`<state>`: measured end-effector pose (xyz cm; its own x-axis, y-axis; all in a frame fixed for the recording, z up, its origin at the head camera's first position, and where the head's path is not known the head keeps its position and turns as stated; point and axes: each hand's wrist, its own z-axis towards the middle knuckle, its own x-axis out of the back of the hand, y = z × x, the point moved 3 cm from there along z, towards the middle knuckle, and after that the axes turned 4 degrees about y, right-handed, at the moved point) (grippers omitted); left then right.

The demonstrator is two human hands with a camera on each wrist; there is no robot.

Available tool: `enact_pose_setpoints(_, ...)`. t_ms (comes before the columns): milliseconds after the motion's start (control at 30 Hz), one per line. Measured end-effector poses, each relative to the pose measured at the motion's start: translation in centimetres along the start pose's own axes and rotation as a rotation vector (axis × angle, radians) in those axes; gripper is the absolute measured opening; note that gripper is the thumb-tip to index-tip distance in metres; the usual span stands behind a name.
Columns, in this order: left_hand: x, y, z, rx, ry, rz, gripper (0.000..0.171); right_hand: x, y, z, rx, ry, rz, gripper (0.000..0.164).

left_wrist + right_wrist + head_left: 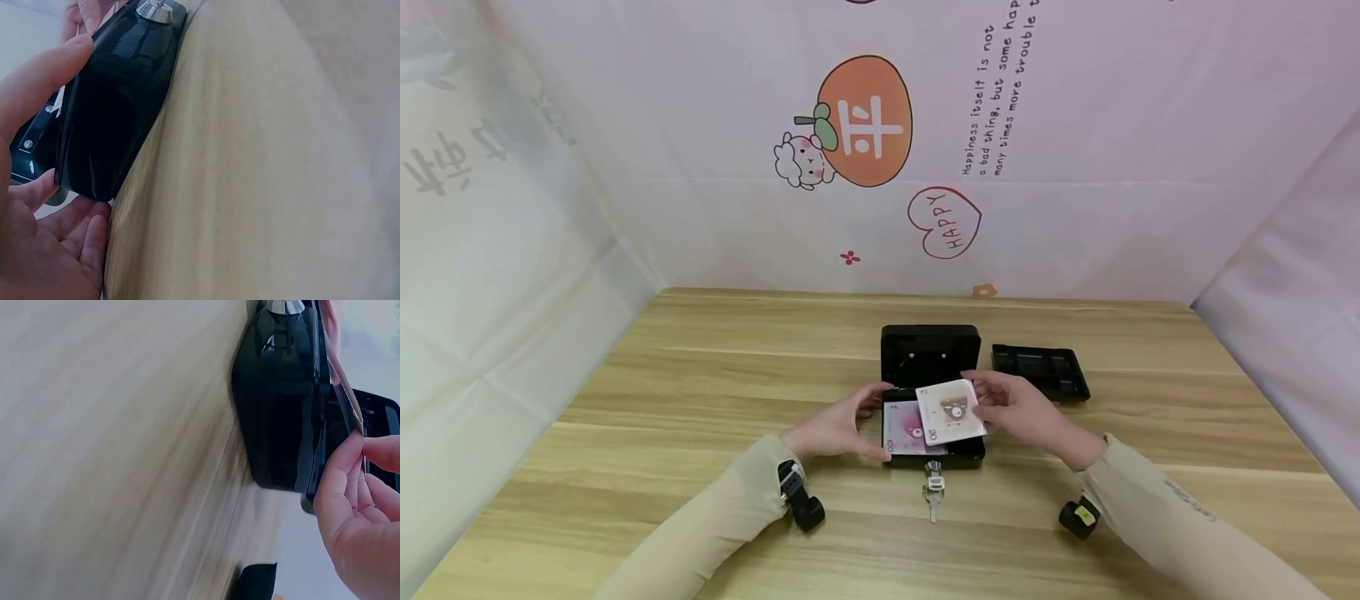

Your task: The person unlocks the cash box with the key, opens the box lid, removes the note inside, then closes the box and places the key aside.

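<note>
A small black cash box (968, 458) stands on the table with its lid (928, 340) raised at the back. My left hand (833, 427) holds the box by its left side, thumb at the front corner and fingers toward the rear. Between thumb and fingers, my right hand (1021, 408) pinches a pale banknote marked 20 (936, 408) over the right part of the box. A pink banknote marked 100 (898, 429) lies in the box, partly covered by the pale one. In the right wrist view the pinched banknote (345, 403) appears nearly edge-on.
Keys (934, 500) hang from the lock on the box's front. A black compartment tray (1026, 360) lies on the wooden table (737, 350) behind my right hand. Printed white cloth (715, 167) hangs at the back and both sides.
</note>
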<state>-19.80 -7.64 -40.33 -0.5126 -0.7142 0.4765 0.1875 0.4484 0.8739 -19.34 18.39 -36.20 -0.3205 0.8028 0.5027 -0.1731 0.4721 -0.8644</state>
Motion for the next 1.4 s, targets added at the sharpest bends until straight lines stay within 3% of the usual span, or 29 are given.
enact_pose_setpoints(633,0.0,0.1,-0.1,-0.005,-0.001,-0.046,0.097,4.2,1.9,-2.3,-0.075,0.074,0.031,0.054)
enact_pose_setpoints(933,0.0,0.1,-0.1,-0.012,0.000,-0.038,0.096,6.1,3.6,-3.7,-0.098,0.064,0.034,0.054)
enact_pose_setpoints(1400,-0.1,0.1,-0.1,-0.023,0.006,-0.038,0.094,6.2,5.2,-4.8,-0.195,-0.005,0.055,0.054)
